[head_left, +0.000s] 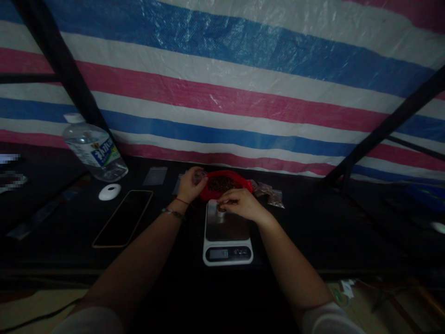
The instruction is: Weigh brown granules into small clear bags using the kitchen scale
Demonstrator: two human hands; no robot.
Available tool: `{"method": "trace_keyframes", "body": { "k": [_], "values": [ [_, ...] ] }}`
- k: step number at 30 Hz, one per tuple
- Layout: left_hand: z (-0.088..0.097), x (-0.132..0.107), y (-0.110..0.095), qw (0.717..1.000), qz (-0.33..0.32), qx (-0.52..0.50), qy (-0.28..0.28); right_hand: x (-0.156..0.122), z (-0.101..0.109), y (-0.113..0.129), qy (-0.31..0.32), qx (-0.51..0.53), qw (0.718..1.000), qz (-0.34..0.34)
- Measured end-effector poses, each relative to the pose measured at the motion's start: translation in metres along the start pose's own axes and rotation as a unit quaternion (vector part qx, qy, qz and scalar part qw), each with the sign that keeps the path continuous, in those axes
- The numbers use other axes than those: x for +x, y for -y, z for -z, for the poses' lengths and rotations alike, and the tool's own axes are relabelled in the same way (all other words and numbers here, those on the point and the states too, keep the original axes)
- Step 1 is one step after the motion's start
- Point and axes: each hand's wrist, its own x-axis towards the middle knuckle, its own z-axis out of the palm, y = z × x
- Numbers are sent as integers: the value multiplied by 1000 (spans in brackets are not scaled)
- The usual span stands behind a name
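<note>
A kitchen scale point(227, 229) with a steel plate and a white body lies in front of me, its display lit. On its plate stands a small white cup point(220, 213) with brown bits at the top. My right hand point(243, 204) reaches over the scale with fingertips pinched together at the cup's rim; what they grip is hidden. Behind it, a red bowl point(246, 182) holds a heap of brown granules point(222, 183). My left hand point(190, 184) is closed around a small clear plastic thing point(199, 176) at the bowl's left rim.
Small filled clear bags point(276, 198) lie right of the bowl. Leftward are a flat clear bag point(155, 176), a phone point(124, 219), a white rounded case point(110, 191) and a large clear bottle point(95, 150). Striped sheeting point(222, 102) hangs behind the black table point(313, 232), between dark slanted poles.
</note>
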Motion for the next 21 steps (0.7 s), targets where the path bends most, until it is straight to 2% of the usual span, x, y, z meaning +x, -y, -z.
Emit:
{"method": "trace_keyframes", "body": {
  "k": [5,7,11,14,16,18,21],
  "values": [
    [0,0,-1,1000,1,10,-6,-1,0,1,3,2,1000,3],
    [1,0,-2,1000,0,13,-9,-2,-1,-1,-15,7,1000,0],
    [1,1,-4,1000,-2,5,-8,2,0,-18,-118,0,993,-30],
    [1,1,-4,1000,1,1,-3,16,3,-39,-181,-72,977,-86],
    [1,0,-4,1000,0,1,-3,29,4,-52,-154,-144,971,-110],
    [1,0,-5,1000,-2,1,-5,42,5,-62,-93,-208,965,-127],
    [3,0,-7,1000,-2,0,-8,55,7,-65,-41,-255,958,-127]
  ]
}}
